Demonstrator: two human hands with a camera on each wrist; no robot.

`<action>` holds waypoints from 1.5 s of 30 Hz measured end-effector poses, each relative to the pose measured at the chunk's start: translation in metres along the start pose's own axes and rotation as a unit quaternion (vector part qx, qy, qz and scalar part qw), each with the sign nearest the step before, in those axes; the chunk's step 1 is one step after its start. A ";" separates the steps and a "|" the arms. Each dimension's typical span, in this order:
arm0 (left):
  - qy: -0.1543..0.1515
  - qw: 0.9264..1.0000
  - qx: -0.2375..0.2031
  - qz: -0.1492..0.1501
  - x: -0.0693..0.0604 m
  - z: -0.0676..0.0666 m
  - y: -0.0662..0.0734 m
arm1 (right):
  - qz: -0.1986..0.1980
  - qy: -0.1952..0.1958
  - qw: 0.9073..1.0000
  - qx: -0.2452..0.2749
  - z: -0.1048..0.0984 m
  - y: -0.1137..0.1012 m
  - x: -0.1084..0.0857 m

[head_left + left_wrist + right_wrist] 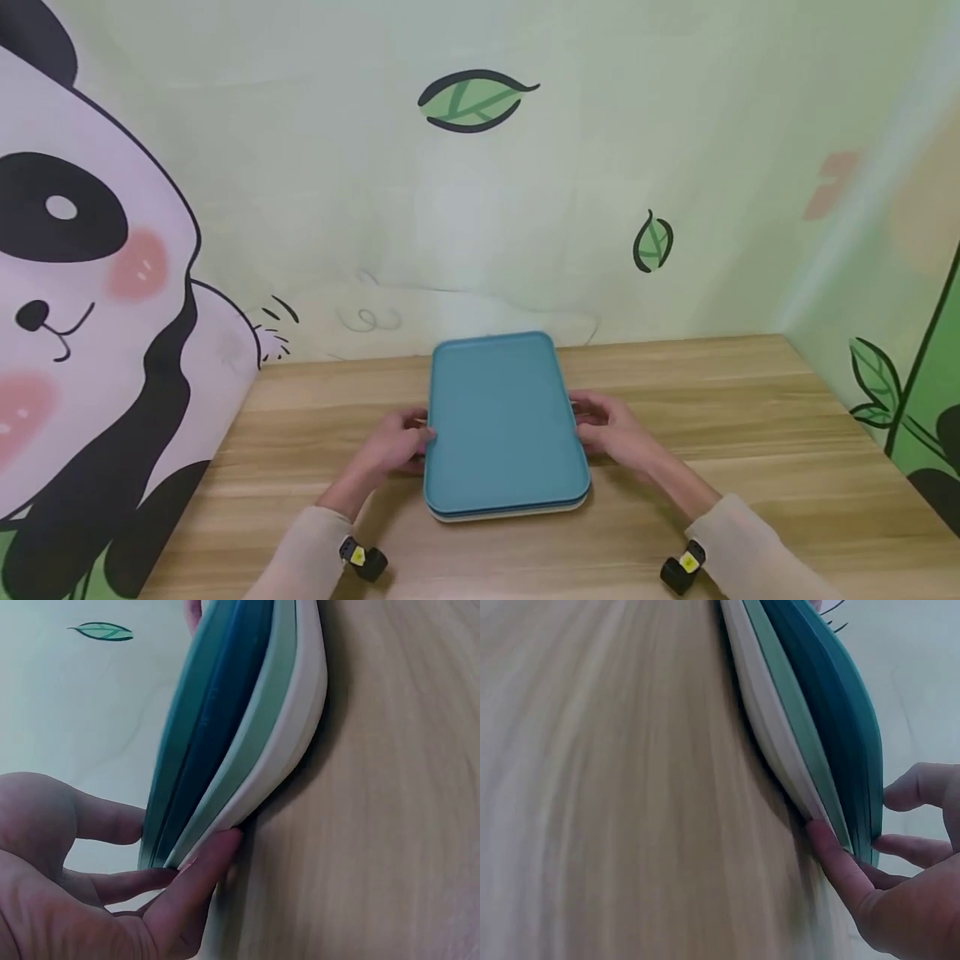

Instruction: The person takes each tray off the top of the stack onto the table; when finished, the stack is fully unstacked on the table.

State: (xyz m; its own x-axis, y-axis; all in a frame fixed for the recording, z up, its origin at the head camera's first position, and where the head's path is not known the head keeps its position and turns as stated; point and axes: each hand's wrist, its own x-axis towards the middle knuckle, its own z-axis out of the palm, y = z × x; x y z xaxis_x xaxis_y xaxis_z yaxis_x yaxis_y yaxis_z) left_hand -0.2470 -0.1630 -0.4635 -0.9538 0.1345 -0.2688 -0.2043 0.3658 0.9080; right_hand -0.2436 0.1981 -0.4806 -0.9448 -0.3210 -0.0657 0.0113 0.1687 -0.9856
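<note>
- The left hand (397, 440) grips the left long side of the stack, its digits parted: in the left wrist view one meets the upper rim, while a lower one of its fingers (206, 862) lies at the bottom edge.
- The right hand (617, 432) mirrors it on the right long side, digits also parted, with one of the lower fingers (840, 862) against the bottom edge.
- Between the hands is the stack of shallow, rectangular, round-cornered trays (502, 425), long sides running away from the person; whether it bears fully on the surface I cannot tell.
- Its layers, seen from the side, run from a teal-blue rim (184, 697) on top, through a dark blue band (225, 697) and a pale green layer (259, 731), to a cream layer (304, 705) at the bottom.
- Under the stack spreads a light brown, wood-grained tabletop (697, 383).
- Behind the hands come pale, long sleeves (300, 554), each with a small black wrist camera bearing a yellow patch (682, 567).
- Beyond the tabletop rises a pale green wall (300, 167), printed with a large black-and-white cartoon panda (97, 333) at left and black-outlined green leaves (476, 102).
</note>
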 end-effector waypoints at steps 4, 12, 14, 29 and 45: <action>-0.013 1.000 -0.006 0.006 0.000 0.003 -0.001 | -0.004 0.001 1.000 0.002 -0.001 0.005 -0.003; -0.024 1.000 -0.009 0.004 0.004 -0.001 -0.006 | -0.014 -0.015 1.000 -0.021 0.002 0.006 -0.004; -0.025 1.000 -0.006 0.006 0.006 -0.002 -0.006 | -0.011 -0.018 0.999 -0.031 0.002 0.003 -0.004; -0.041 0.999 -0.025 0.010 0.003 -0.003 -0.009 | -0.041 0.060 0.955 -0.286 0.010 -0.021 0.015; -0.059 0.997 -0.045 -0.009 0.004 -0.009 -0.009 | 0.096 0.011 0.995 -0.019 -0.002 -0.040 0.011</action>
State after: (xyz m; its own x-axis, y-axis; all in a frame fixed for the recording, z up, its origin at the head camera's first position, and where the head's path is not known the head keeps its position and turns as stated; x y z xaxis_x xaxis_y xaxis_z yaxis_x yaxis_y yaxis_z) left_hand -0.2505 -0.1735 -0.4697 -0.9188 0.2375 -0.3154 -0.2445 0.2850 0.9268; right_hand -0.2548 0.1898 -0.4413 -0.9334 -0.2597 -0.2478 0.1796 0.2599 -0.9488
